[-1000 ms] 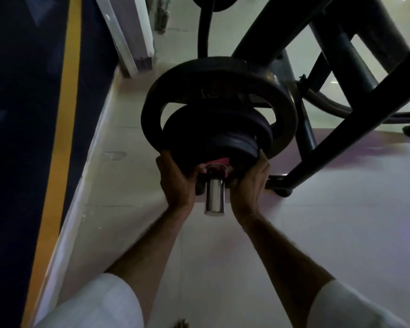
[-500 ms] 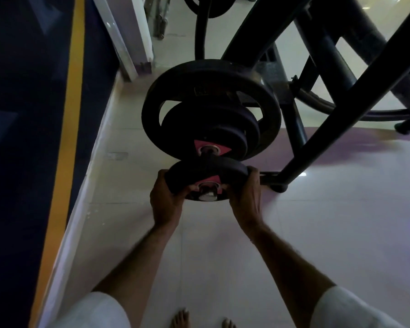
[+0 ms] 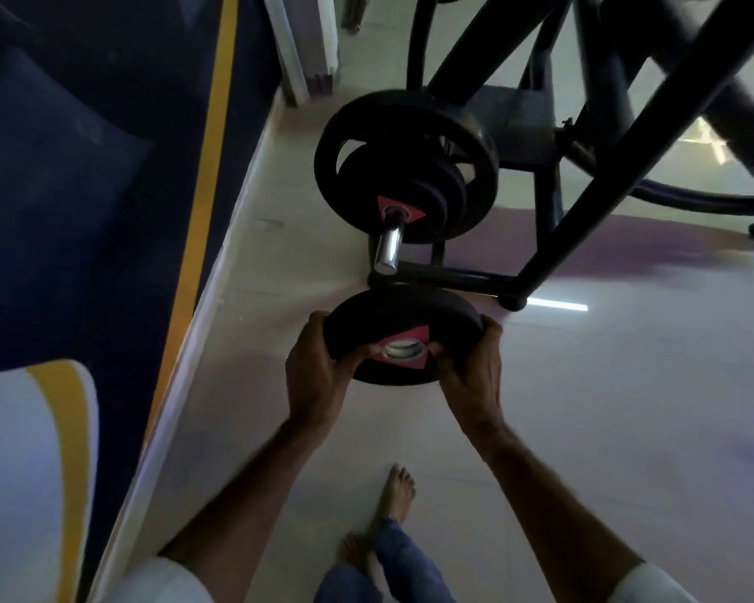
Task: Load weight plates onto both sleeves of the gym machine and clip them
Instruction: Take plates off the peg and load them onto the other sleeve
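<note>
I hold a small black weight plate (image 3: 403,317) with a pink triangle label around its hole, free in the air below the sleeve. My left hand (image 3: 318,367) grips its left rim and my right hand (image 3: 471,372) grips its right rim, thumbs near the hole. The chrome sleeve (image 3: 388,250) of the gym machine juts toward me, its end bare. Behind it on the sleeve sit a large black plate (image 3: 410,111) and smaller plates (image 3: 445,189), the front one with a pink label. I see no clip.
The black machine frame (image 3: 584,202) rises at the right, with its base bar (image 3: 453,278) on the pale tiled floor. A dark blue wall with a yellow stripe (image 3: 210,167) runs along the left. My bare feet (image 3: 395,493) stand below.
The small plate has come off the sleeve toward me: it was pressed against the stack, then at the sleeve's tip, now clear of it. The view has pulled back.
</note>
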`<state>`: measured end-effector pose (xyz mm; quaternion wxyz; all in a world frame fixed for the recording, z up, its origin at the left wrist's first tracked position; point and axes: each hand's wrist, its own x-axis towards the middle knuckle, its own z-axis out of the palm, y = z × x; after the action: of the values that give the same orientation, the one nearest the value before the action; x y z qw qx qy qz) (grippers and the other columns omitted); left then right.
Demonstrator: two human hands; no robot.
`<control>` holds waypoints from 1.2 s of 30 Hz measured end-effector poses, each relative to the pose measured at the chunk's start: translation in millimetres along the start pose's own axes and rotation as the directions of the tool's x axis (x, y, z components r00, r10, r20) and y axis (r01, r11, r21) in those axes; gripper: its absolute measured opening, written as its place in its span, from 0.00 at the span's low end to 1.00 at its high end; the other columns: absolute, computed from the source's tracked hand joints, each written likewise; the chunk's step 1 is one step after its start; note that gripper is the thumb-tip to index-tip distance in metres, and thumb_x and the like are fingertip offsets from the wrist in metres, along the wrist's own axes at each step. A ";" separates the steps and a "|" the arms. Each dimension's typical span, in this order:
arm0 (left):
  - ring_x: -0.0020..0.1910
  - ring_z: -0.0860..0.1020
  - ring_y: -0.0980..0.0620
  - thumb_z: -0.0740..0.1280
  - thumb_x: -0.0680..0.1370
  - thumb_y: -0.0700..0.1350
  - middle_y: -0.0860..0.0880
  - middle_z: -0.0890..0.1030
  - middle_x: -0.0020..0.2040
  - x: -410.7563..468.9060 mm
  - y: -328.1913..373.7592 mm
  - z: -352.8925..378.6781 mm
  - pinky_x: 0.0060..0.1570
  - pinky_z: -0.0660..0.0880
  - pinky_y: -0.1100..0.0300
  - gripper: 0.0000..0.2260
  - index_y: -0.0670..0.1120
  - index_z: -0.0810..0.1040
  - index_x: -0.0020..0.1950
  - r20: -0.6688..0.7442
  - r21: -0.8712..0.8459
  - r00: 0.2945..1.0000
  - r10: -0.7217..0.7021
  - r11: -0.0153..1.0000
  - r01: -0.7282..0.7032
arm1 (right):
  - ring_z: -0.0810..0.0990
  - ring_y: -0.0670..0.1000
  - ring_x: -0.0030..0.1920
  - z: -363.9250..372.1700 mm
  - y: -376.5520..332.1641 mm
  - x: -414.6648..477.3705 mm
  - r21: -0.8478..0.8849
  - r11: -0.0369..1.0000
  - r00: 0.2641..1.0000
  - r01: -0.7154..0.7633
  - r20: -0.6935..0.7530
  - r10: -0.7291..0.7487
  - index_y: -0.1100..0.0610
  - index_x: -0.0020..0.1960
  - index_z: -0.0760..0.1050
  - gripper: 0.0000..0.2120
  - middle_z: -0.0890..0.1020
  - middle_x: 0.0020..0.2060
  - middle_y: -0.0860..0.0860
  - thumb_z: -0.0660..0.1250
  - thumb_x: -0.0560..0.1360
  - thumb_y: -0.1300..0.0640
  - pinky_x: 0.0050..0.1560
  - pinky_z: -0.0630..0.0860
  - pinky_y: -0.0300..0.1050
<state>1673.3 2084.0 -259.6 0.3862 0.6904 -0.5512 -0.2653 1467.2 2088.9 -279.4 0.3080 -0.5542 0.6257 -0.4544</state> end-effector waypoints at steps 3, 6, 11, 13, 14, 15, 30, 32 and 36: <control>0.52 0.81 0.55 0.75 0.65 0.66 0.54 0.82 0.51 -43.8 51.7 -21.2 0.47 0.80 0.57 0.31 0.48 0.76 0.59 -0.010 -0.057 0.998 0.060 0.997 -0.060 | 0.74 0.37 0.60 -50.4 -40.2 -32.5 0.033 0.998 0.997 0.058 -0.057 -0.056 0.53 0.68 0.63 0.25 0.71 0.57 0.41 0.70 0.76 0.53 0.58 0.77 0.35; 0.51 0.81 0.57 0.76 0.65 0.64 0.56 0.82 0.50 -83.6 105.0 -35.9 0.45 0.79 0.62 0.31 0.48 0.76 0.60 -0.029 -0.146 0.990 0.139 0.979 -0.142 | 0.75 0.42 0.61 -100.2 -75.5 -61.8 0.060 0.993 0.986 0.102 -0.136 -0.094 0.52 0.67 0.62 0.25 0.73 0.57 0.43 0.71 0.75 0.53 0.60 0.80 0.47; 0.58 0.80 0.58 0.76 0.69 0.61 0.53 0.82 0.57 -134.5 196.8 -51.6 0.51 0.79 0.63 0.31 0.45 0.75 0.64 -0.086 -0.270 0.934 0.347 0.894 -0.357 | 0.77 0.49 0.60 -192.7 -137.8 -95.3 0.023 0.957 0.912 0.289 -0.311 -0.268 0.58 0.67 0.64 0.27 0.74 0.58 0.52 0.71 0.75 0.51 0.58 0.79 0.51; 0.61 0.79 0.61 0.74 0.71 0.61 0.54 0.81 0.61 -145.7 233.0 -53.1 0.57 0.78 0.61 0.33 0.44 0.73 0.67 -0.109 -0.307 0.902 0.417 0.849 -0.430 | 0.77 0.50 0.60 -229.0 -160.8 -100.0 0.000 0.935 0.863 0.355 -0.383 -0.328 0.57 0.67 0.65 0.26 0.76 0.59 0.54 0.72 0.75 0.51 0.57 0.79 0.51; 0.61 0.77 0.64 0.73 0.71 0.62 0.56 0.80 0.61 -150.5 252.4 -53.7 0.58 0.77 0.63 0.32 0.45 0.72 0.68 -0.121 -0.324 0.888 0.445 0.827 -0.459 | 0.78 0.52 0.61 -246.2 -170.5 -100.8 -0.012 0.926 0.840 0.378 -0.415 -0.349 0.57 0.67 0.65 0.27 0.76 0.59 0.55 0.72 0.75 0.51 0.57 0.79 0.53; 0.61 0.76 0.66 0.72 0.71 0.64 0.58 0.79 0.60 -154.7 270.7 -53.7 0.59 0.75 0.65 0.32 0.47 0.72 0.67 -0.129 -0.335 0.873 0.470 0.808 -0.485 | 0.78 0.53 0.61 -262.6 -178.9 -101.0 -0.028 0.917 0.817 0.397 -0.444 -0.367 0.58 0.68 0.65 0.27 0.77 0.59 0.56 0.73 0.75 0.51 0.57 0.79 0.54; 0.51 0.79 0.63 0.72 0.68 0.66 0.56 0.80 0.51 -147.6 480.5 51.1 0.47 0.79 0.61 0.32 0.45 0.71 0.61 -0.177 -0.418 0.733 0.656 0.624 -0.660 | 0.77 0.56 0.60 -475.6 -199.2 -14.9 -0.084 0.858 0.667 0.506 -0.592 -0.452 0.56 0.65 0.66 0.26 0.76 0.58 0.56 0.73 0.73 0.49 0.54 0.78 0.63; 0.51 0.80 0.61 0.72 0.68 0.67 0.56 0.80 0.51 -141.1 501.6 72.5 0.47 0.80 0.56 0.31 0.46 0.71 0.60 -0.173 -0.420 0.740 0.650 0.631 -0.652 | 0.78 0.56 0.60 -500.1 -192.2 5.2 -0.080 0.860 0.677 0.504 -0.581 -0.451 0.56 0.66 0.66 0.26 0.76 0.58 0.57 0.72 0.73 0.49 0.54 0.79 0.62; 0.49 0.79 0.62 0.72 0.68 0.65 0.56 0.79 0.49 -127.3 535.4 105.3 0.44 0.76 0.66 0.28 0.48 0.72 0.58 -0.185 -0.366 0.743 0.643 0.657 -0.659 | 0.78 0.56 0.61 -537.1 -181.7 44.1 -0.039 0.881 0.731 0.472 -0.541 -0.416 0.50 0.65 0.65 0.25 0.76 0.59 0.54 0.72 0.73 0.47 0.53 0.81 0.63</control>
<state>1260.1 2131.2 115.9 0.6012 0.3557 -0.6857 -0.2048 1056.2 2173.1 104.5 0.0311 -0.5223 0.5115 -0.6816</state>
